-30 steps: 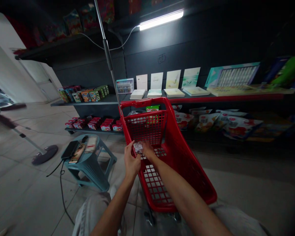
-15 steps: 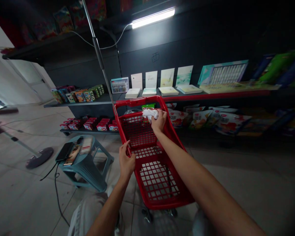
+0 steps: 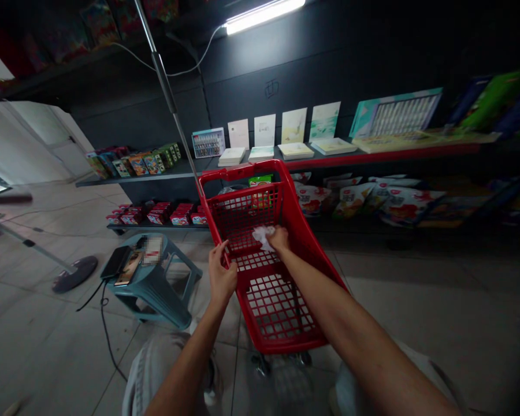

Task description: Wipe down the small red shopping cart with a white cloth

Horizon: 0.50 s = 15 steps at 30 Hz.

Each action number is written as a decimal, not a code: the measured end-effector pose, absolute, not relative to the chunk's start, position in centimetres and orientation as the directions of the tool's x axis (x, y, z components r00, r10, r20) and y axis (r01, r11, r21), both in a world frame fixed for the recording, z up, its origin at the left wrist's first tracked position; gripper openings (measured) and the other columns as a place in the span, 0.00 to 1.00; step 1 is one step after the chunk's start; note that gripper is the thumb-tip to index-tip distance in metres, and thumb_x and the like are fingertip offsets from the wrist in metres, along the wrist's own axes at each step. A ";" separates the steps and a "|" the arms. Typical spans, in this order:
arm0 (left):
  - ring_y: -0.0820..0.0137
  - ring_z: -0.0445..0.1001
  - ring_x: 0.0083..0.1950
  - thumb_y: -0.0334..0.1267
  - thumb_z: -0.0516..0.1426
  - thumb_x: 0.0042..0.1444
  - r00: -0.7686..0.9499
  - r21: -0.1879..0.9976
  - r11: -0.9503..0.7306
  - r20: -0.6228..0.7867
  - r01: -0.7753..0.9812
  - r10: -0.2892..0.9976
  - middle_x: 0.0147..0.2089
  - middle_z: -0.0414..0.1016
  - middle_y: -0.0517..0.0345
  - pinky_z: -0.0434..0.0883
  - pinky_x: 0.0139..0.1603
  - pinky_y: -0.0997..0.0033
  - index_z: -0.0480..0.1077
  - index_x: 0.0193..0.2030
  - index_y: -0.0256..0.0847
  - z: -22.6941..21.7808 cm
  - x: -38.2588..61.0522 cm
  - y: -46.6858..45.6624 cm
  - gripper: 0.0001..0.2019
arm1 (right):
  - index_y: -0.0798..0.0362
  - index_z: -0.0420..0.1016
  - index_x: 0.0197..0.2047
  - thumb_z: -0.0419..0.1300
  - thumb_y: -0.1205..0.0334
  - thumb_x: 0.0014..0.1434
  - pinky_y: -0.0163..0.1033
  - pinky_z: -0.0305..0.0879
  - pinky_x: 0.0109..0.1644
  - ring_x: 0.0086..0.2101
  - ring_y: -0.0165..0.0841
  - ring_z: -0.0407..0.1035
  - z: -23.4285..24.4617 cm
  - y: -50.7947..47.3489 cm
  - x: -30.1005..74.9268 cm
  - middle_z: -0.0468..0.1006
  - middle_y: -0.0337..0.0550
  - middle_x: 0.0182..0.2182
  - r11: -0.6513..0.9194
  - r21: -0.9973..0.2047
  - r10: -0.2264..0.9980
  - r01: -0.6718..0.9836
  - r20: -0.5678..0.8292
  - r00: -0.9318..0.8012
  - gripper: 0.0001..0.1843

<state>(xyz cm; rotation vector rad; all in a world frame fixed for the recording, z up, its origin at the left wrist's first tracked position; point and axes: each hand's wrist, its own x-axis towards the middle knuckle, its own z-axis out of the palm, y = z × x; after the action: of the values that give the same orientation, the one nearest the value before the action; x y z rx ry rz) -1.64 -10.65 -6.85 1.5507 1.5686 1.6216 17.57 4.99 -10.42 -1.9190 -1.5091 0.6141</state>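
Note:
A red plastic shopping cart (image 3: 281,345) with grid panels stands in front of me, its handle towards the shelves. My right hand (image 3: 279,238) is inside the basket, closed on a crumpled white cloth (image 3: 264,236) against the lower part of the upright grid panel. On the left rim of the cart rests my left hand (image 3: 222,273), its fingers and thumb gripping the edge. The cloth's far side, by the panel, is partly hidden.
A blue-grey stool (image 3: 167,289) with a phone (image 3: 129,268) and a black device (image 3: 115,262) stands left, cables trailing. Ahead, a shelf (image 3: 355,157) bears books and boxes, with snack bags (image 3: 409,205) below. A pole base (image 3: 74,274) sits at far left.
My right hand has moved the white cloth from the top edge of the cart's upright panel down to its lower part. My left hand stays on the left rim.

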 end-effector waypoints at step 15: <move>0.63 0.71 0.63 0.22 0.55 0.47 -0.306 0.876 -0.294 0.420 0.382 0.854 0.59 0.68 0.52 0.68 0.70 0.56 0.73 0.62 0.48 -7.2 -1.7 -10.4 0.34 | 0.55 0.77 0.55 0.62 0.60 0.65 0.39 0.70 0.51 0.48 0.39 0.75 -10.3 3.6 17.3 0.79 0.53 0.50 -0.104 -0.453 0.991 0.886 -0.127 0.052 0.17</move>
<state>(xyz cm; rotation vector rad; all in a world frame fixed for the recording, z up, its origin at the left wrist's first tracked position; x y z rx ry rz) -1.72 -10.44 -7.18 1.5448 1.5599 1.6304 17.27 3.61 -10.31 -2.0776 -1.9118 0.6003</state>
